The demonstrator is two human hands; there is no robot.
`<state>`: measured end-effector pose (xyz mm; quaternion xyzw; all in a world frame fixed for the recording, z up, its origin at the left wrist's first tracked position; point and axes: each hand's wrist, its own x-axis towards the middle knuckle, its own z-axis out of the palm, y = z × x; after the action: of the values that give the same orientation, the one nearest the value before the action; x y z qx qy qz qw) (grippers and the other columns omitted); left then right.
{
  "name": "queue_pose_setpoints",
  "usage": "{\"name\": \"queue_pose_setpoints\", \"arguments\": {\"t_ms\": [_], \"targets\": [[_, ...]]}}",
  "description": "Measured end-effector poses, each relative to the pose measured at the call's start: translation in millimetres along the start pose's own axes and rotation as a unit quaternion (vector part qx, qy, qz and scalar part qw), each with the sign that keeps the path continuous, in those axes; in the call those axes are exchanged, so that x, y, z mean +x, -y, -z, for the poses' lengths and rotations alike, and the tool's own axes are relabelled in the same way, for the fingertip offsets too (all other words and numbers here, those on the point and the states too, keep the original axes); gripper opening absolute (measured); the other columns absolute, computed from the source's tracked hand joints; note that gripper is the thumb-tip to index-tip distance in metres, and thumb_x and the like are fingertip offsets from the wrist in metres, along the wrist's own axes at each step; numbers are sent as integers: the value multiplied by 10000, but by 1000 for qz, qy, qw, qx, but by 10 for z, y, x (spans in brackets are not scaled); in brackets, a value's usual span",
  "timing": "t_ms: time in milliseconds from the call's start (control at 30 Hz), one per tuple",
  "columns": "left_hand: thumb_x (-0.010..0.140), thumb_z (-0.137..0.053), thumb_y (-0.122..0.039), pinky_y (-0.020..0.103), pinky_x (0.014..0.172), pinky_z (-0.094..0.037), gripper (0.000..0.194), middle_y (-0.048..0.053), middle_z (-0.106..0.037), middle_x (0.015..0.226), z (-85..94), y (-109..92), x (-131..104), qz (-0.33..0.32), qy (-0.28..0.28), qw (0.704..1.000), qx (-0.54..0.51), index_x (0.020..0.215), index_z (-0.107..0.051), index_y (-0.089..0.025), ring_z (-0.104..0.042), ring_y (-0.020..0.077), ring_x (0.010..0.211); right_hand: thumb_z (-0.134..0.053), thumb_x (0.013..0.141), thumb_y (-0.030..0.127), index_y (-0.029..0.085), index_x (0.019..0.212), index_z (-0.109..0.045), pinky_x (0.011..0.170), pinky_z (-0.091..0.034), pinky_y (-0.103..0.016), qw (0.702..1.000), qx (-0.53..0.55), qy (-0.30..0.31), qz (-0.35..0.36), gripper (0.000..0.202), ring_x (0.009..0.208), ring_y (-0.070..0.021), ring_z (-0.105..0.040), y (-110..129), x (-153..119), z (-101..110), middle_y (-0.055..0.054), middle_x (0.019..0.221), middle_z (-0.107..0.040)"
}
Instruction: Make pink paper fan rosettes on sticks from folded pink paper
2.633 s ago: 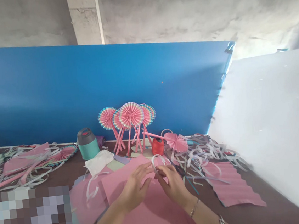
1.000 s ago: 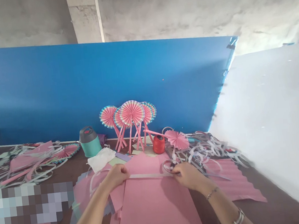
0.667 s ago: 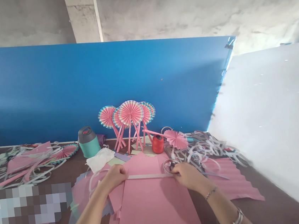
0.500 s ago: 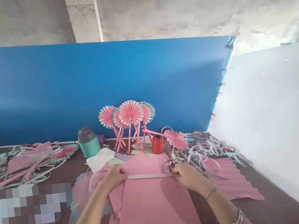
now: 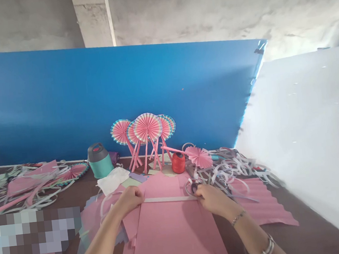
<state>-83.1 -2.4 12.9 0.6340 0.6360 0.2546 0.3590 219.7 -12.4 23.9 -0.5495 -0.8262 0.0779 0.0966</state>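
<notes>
A narrow white strip lies stretched straight across the large pink paper. Its left end is pinched in my left hand. My right hand is closed on the strip's right end, with a curled loop and a dark object, too small to make out, by its fingers. More pink sheets show beneath the top one, on the left side. Behind the paper stand several pink folded-paper fans on crossed pink sticks, beside a red thread spool.
A teal jar with a dark lid and white tissue are at back left. Tangled strips and a wavy pink sheet lie right. More scraps cover the far left. A blue panel rises behind.
</notes>
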Motion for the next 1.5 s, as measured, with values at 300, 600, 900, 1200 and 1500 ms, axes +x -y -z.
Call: {"name": "queue_pose_setpoints", "arguments": {"t_ms": [300, 600, 900, 1200, 1500], "targets": [[507, -465, -135, 208, 468, -312, 82, -58, -402, 472, -11, 28, 23, 0, 8, 1000, -20, 462, -422, -187, -396, 97, 475, -470, 707, 22, 179, 567, -599, 587, -299, -243, 1000, 14, -5, 2, 247, 695, -155, -577, -11, -4, -2, -29, 732, -613], [578, -502, -196, 191, 397, -332, 38, -48, -454, 456, 5, -17, 26, 15, -34, 999, -26, 544, -493, -181, -451, 105, 443, -421, 770, 84, 178, 639, -618, 639, -325, -236, 999, 19, 12, -24, 254, 738, -155, -569, 14, 52, 73, -41, 767, -629], [680, -485, -289, 197, 406, -369, 118, -16, -580, 549, 48, -160, 32, -14, -97, 994, -51, 634, -506, -182, -477, 99, 428, -384, 801, 112, 178, 672, -619, 712, -379, -243, 993, 58, -97, -22, 277, 786, -175, -574, -74, 115, 35, -57, 770, -627], [751, -473, -300, 228, 607, -437, 137, -27, -591, 613, 40, -291, -86, -176, -229, 957, -26, 687, -545, -204, -578, 140, 621, -393, 756, 195, 166, 747, -704, 620, -415, -234, 961, 179, -190, -94, 312, 689, -177, -608, -174, 178, -23, -36, 707, -668], [778, -509, -360, 209, 622, -435, 171, -25, -639, 665, 511, -367, -255, -183, -350, 919, 0, 735, -584, -213, -610, 137, 649, -435, 690, 114, 183, 751, -675, 660, -411, -298, 942, 107, -248, -200, 257, 753, -229, -591, -448, 194, -38, -75, 727, -655]]}}
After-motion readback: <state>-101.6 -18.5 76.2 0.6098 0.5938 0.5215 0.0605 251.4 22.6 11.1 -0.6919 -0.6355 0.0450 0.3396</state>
